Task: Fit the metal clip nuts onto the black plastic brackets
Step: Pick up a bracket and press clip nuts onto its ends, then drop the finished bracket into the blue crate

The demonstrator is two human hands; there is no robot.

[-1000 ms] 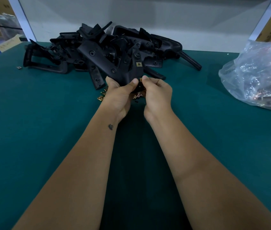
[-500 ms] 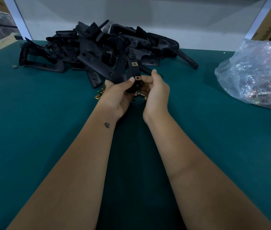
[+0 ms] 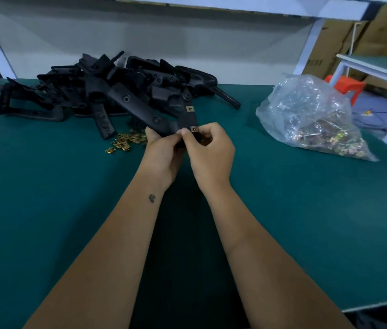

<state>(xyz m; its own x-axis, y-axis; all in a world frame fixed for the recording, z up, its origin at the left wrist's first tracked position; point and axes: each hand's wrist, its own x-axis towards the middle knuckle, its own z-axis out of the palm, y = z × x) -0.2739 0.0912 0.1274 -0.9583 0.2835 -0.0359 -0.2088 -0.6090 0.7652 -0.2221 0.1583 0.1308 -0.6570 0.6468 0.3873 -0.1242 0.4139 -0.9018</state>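
Both hands grip one black bracket (image 3: 164, 119): left hand (image 3: 161, 153) curled underneath, right hand (image 3: 209, 150) fingers pinching a clip nut (image 3: 194, 128) (carton lettering behind unreadable).

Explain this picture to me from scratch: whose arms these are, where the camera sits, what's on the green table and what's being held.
There is no machine here. A person wears a camera on the head, looking down at their own bare arms. The left hand grips a black plastic bracket, and the right hand pinches it at a small metal clip nut. Another clip nut sits higher on the same bracket. On the green table lie a pile of black brackets, loose brass-coloured clips, and a clear plastic bag that seems to hold more clips.
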